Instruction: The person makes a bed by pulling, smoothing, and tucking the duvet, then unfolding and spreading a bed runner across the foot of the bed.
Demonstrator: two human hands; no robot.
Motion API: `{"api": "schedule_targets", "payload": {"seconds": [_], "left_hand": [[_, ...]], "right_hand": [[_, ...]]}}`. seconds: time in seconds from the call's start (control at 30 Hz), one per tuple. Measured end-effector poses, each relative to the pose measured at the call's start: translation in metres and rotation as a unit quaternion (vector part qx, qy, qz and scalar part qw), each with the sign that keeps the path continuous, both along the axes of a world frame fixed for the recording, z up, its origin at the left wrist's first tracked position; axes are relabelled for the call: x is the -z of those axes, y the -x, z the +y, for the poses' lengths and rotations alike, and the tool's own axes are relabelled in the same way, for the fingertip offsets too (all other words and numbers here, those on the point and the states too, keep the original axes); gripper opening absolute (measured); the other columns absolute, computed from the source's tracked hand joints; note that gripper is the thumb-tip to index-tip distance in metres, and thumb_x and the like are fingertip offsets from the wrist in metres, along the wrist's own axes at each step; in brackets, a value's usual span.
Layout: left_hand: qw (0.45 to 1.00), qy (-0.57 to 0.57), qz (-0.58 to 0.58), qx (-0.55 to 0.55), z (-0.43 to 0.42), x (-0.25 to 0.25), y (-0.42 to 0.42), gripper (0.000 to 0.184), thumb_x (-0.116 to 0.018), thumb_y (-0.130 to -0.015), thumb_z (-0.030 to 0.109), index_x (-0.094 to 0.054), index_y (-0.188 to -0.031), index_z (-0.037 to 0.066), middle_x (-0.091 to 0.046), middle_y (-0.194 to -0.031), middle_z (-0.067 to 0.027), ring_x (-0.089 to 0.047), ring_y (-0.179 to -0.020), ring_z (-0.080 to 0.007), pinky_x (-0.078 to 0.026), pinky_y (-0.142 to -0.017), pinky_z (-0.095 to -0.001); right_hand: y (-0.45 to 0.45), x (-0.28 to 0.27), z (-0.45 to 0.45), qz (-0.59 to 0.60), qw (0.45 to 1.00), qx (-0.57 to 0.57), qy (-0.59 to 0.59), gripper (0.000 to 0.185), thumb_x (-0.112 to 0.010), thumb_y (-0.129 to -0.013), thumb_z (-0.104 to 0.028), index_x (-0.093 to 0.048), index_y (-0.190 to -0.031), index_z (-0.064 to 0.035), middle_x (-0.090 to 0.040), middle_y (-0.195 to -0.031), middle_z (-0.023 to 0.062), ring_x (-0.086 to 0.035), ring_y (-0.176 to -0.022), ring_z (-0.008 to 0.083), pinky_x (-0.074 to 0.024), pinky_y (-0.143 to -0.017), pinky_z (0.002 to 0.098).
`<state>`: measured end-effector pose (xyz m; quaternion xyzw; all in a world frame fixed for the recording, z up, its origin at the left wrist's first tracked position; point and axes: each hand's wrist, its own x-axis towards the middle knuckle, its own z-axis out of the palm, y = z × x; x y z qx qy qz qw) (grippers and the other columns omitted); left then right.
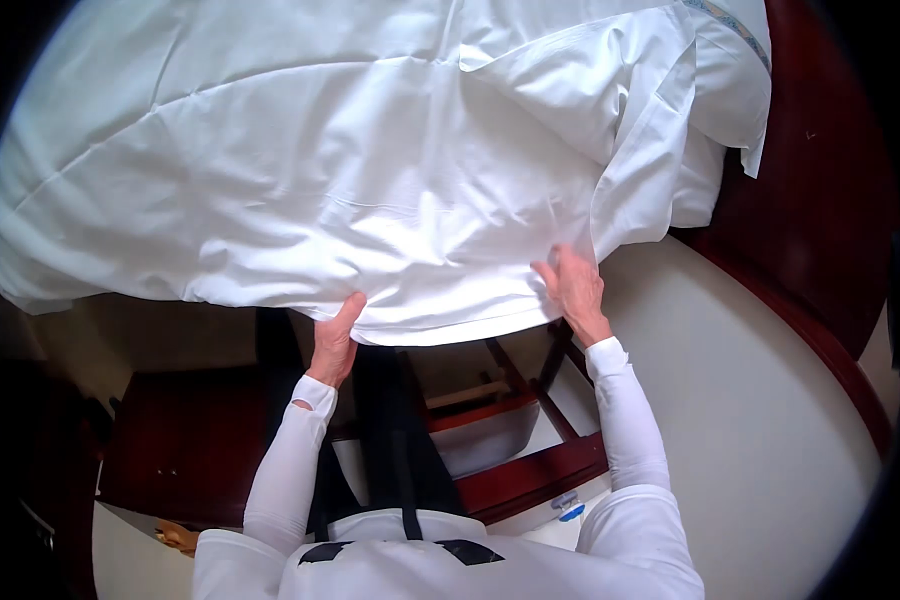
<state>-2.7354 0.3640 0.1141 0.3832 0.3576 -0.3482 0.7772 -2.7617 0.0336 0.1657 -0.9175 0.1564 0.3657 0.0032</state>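
Note:
A wide white bed sheet spreads in front of me, creased along its near side and folded over at the right. My left hand is closed round its near edge, thumb on top and fingers hidden beneath the cloth. Further right, my right hand grips the sheet near its corner; it is slightly blurred, and part of its fingers is hidden. Between my hands the hem is stretched in a shallow curve.
A dark red wooden headboard or panel stands at the right, beside a pale curved surface. Below the sheet are a dark red cabinet at the left and a wooden rail near my body. A patterned band shows at the top right.

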Motion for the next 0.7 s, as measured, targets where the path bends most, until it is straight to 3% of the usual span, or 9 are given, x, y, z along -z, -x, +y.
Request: {"api": "schedule_targets", "payload": {"seconds": [0.07,0.1,0.17,0.3,0.37,0.4,0.53,0.67,0.7], "left_hand": [[1.000,0.005,0.015,0.004,0.003,0.002,0.003,0.059,-0.066,-0.078,0.014,-0.034,-0.128,0.004,-0.044,-0.123,-0.0069,-0.044,-0.112,-0.0192,-0.033,-0.098,-0.0316],[1.000,0.007,0.023,0.008,0.003,0.004,0.003,0.060,-0.066,-0.078,0.015,-0.035,-0.128,0.003,-0.044,-0.123,-0.0069,-0.043,-0.112,-0.0191,-0.033,-0.098,-0.0315],[1.000,0.010,0.027,0.011,0.003,0.005,0.002,0.060,-0.066,-0.078,0.015,-0.034,-0.128,0.003,-0.044,-0.123,-0.0069,-0.043,-0.112,-0.0190,-0.033,-0.098,-0.0314],[1.000,0.011,0.020,0.020,0.004,0.003,0.001,0.060,-0.066,-0.078,0.014,-0.034,-0.128,0.003,-0.044,-0.123,-0.0066,-0.043,-0.112,-0.0189,-0.032,-0.098,-0.0311],[0.999,0.013,0.026,0.018,0.004,0.002,-0.001,0.059,-0.066,-0.078,0.014,-0.035,-0.127,0.003,-0.045,-0.123,-0.0066,-0.044,-0.112,-0.0188,-0.032,-0.098,-0.0309],[0.999,0.016,0.034,0.015,0.004,0.001,0.000,0.058,-0.065,-0.079,0.013,-0.035,-0.127,0.002,-0.045,-0.123,-0.0065,-0.044,-0.112,-0.0187,-0.032,-0.098,-0.0307],[1.000,0.011,0.021,0.012,0.004,0.002,0.000,0.056,-0.065,-0.079,0.012,-0.036,-0.127,0.002,-0.045,-0.123,-0.0066,-0.044,-0.111,-0.0185,-0.032,-0.098,-0.0305],[1.000,0.016,0.026,0.004,0.002,0.004,0.000,0.055,-0.065,-0.079,0.012,-0.037,-0.126,0.002,-0.046,-0.122,-0.0068,-0.045,-0.111,-0.0186,-0.033,-0.097,-0.0306],[0.999,0.016,0.028,0.002,0.003,0.004,0.000,0.055,-0.064,-0.080,0.012,-0.037,-0.126,0.002,-0.046,-0.122,-0.0068,-0.045,-0.111,-0.0186,-0.033,-0.097,-0.0306]], "right_hand": [[-0.019,0.000,0.010,-0.257,0.958,0.100,-0.080,0.053,-0.069,-0.071,-0.026,-0.047,-0.113,-0.0013,-0.055,-0.095,0.0211,-0.056,-0.078,0.0372,-0.0440,-0.069,0.0460],[-0.035,0.001,0.014,-0.255,0.958,0.100,-0.081,0.053,-0.069,-0.071,-0.026,-0.047,-0.113,-0.0013,-0.055,-0.095,0.0211,-0.056,-0.078,0.0372,-0.0440,-0.069,0.0460],[-0.071,0.009,0.021,-0.409,0.908,-0.076,-0.042,0.054,-0.069,-0.070,-0.026,-0.046,-0.113,-0.0016,-0.054,-0.096,0.0206,-0.056,-0.078,0.0355,-0.0444,-0.071,0.0422],[-0.095,0.037,0.032,-0.392,0.917,-0.074,0.003,0.043,-0.068,-0.069,-0.023,-0.052,-0.104,-0.0032,-0.056,-0.089,0.0171,-0.055,-0.077,0.0321,-0.0448,-0.071,0.0382],[-0.086,0.056,0.022,-0.297,0.942,0.124,-0.094,0.031,-0.068,-0.067,-0.021,-0.057,-0.090,-0.0041,-0.057,-0.077,0.0124,-0.055,-0.073,0.0294,-0.0448,-0.070,0.0379],[-0.087,0.049,0.021,-0.297,0.937,0.152,-0.106,0.017,-0.065,-0.069,-0.016,-0.057,-0.076,-0.0033,-0.057,-0.069,0.0089,-0.055,-0.067,0.0250,-0.0453,-0.065,0.0351],[-0.091,0.015,0.011,-0.215,0.905,0.291,-0.225,0.011,-0.061,-0.072,-0.011,-0.057,-0.070,-0.0009,-0.059,-0.067,0.0101,-0.057,-0.060,0.0180,-0.0449,-0.058,0.0290],[-0.102,0.005,0.010,-0.220,0.922,0.237,-0.214,0.020,-0.066,-0.069,-0.013,-0.058,-0.084,-0.0018,-0.059,-0.081,0.0124,-0.056,-0.072,0.0217,-0.0455,-0.065,0.0316],[-0.107,0.011,0.014,-0.294,0.936,0.094,-0.169,0.029,-0.067,-0.067,-0.013,-0.056,-0.092,-0.0032,-0.056,-0.089,0.0132,-0.054,-0.079,0.0245,-0.0448,-0.069,0.0334]]}}
